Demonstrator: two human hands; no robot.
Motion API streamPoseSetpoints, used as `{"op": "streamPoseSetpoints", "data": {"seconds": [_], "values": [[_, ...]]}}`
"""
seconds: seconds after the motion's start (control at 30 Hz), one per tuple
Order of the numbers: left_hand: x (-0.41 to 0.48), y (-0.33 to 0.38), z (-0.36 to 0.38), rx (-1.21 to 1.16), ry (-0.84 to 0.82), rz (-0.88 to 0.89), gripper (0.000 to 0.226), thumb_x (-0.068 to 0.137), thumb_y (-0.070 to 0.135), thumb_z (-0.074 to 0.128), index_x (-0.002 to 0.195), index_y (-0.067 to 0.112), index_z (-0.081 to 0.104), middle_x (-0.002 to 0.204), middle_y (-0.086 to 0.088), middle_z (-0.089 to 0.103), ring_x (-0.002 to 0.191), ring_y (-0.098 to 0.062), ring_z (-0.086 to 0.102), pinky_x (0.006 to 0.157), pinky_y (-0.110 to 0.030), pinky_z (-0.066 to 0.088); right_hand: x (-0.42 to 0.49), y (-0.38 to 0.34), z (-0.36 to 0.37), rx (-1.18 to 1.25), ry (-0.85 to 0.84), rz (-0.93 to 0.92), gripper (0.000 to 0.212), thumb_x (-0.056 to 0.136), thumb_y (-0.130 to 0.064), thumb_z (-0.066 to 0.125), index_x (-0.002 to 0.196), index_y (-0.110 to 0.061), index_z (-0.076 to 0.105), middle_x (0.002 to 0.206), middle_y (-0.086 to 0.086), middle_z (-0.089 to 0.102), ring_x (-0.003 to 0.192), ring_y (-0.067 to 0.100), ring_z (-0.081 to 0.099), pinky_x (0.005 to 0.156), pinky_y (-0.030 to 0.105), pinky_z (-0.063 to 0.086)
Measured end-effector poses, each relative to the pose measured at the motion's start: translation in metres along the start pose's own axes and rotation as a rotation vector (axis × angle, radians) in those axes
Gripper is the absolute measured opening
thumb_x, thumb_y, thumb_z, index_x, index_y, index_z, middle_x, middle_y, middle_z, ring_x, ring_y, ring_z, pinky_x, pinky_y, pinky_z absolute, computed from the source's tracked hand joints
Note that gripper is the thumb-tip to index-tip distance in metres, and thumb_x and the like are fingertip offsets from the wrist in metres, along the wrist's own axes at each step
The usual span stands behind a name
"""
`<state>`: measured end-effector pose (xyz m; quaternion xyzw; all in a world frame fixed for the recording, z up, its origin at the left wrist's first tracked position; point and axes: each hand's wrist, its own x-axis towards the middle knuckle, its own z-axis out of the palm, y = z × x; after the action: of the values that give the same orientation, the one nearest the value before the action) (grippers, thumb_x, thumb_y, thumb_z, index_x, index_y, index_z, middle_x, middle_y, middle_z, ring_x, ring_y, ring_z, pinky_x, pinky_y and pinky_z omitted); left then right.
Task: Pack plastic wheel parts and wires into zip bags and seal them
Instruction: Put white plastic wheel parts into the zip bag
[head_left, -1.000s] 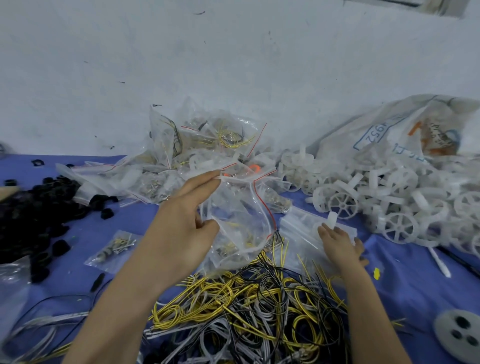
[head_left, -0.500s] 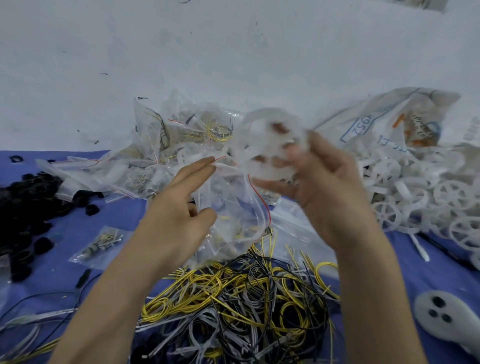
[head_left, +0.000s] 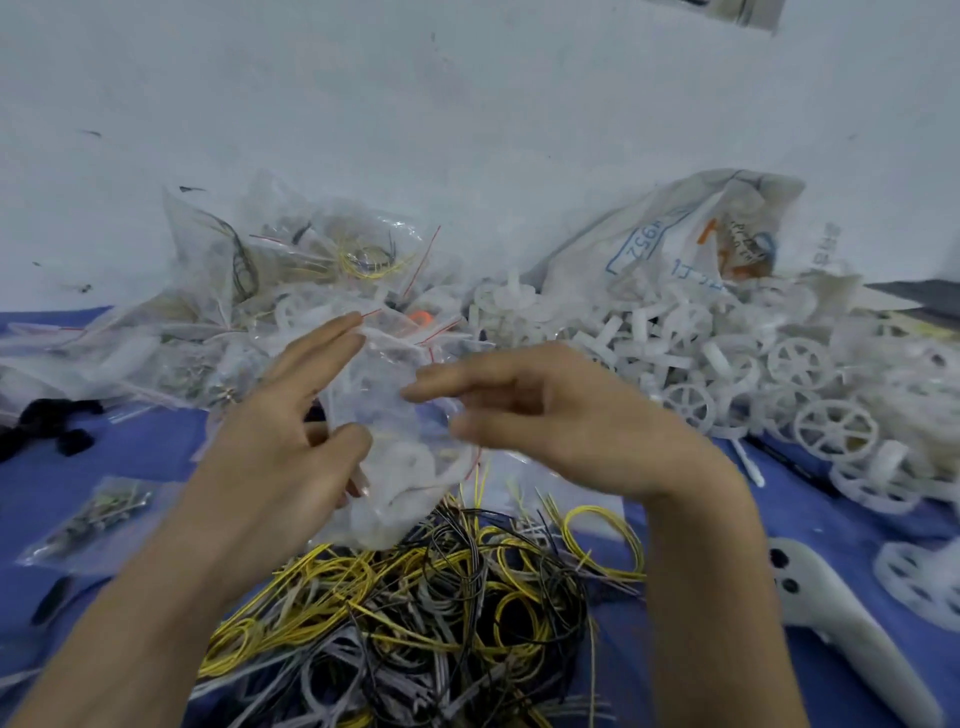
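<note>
Looks forward and down from head height, along both forearms, onto the blue bench (head_left: 135, 441) set against a white wall (head_left: 467, 130). Sits close and wide-angled, so left hand (head_left: 275, 441), right hand (head_left: 571, 415) and the zip bag (head_left: 400, 467) between them fill the middle.

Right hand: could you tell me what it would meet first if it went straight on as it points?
Most likely the zip bag held by the left hand; the right hand points leftward at it, though depth is unclear.

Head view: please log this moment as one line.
left hand: holds zip bag | right hand: open at bag mouth, blurred | bag: not sealed | wire pile: on table below bag
</note>
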<state>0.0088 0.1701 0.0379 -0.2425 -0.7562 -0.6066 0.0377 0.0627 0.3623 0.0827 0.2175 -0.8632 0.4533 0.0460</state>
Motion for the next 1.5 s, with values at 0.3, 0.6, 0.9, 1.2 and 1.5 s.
{"op": "streamPoseSetpoints", "data": {"seconds": [0.3,0.6,0.9,1.2,1.5], "values": [[-0.001,0.001,0.004,0.0,0.006,-0.014,0.068,0.088,-0.007,0.05,0.138,0.038,0.042,0.124,0.056,0.029,0.051,-0.019,0.056,0.045,-0.02,0.046,-0.002,0.233,-0.103,-0.465,0.501,0.967,0.02,0.095,-0.022,0.046,0.085,-0.013,0.059,0.087,0.016,0.053,0.089,0.022,0.051,0.075,0.032,0.035],[0.0,0.002,0.001,-0.003,0.008,-0.016,0.069,0.087,-0.009,0.049,0.137,0.038,0.042,0.122,0.056,0.029,0.05,-0.01,0.057,0.045,-0.014,0.044,0.0,0.248,-0.093,-0.422,1.103,0.883,0.04,0.091,-0.013,0.05,0.051,-0.006,0.045,0.048,0.01,0.043,0.047,0.024,0.04,0.045,0.028,0.032],[-0.001,0.004,-0.004,0.033,0.016,0.031,0.066,0.088,-0.005,0.049,0.141,0.032,0.04,0.132,0.049,0.027,0.063,-0.038,0.055,0.048,-0.022,0.047,0.006,0.119,-0.051,0.25,1.216,0.544,0.021,0.087,-0.015,0.059,0.07,-0.005,0.068,0.066,0.006,0.06,0.066,0.02,0.052,0.059,0.031,0.043],[0.0,0.014,-0.009,-0.031,-0.019,0.055,0.069,0.085,-0.014,0.045,0.14,0.028,0.043,0.136,0.038,0.034,0.049,-0.015,0.055,0.045,-0.016,0.043,0.024,-0.011,0.03,0.62,0.33,0.269,0.021,0.089,-0.015,0.054,0.091,-0.006,0.073,0.092,0.005,0.07,0.085,0.02,0.063,0.084,0.043,0.053],[0.004,0.007,-0.021,0.027,0.036,0.103,0.062,0.087,-0.005,0.047,0.14,0.027,0.043,0.136,0.035,0.035,0.08,-0.021,0.065,0.059,-0.018,0.048,0.013,-0.012,0.026,0.141,0.518,0.124,0.022,0.091,-0.011,0.057,0.075,-0.013,0.072,0.081,0.005,0.074,0.078,0.019,0.069,0.073,0.027,0.056]]}}
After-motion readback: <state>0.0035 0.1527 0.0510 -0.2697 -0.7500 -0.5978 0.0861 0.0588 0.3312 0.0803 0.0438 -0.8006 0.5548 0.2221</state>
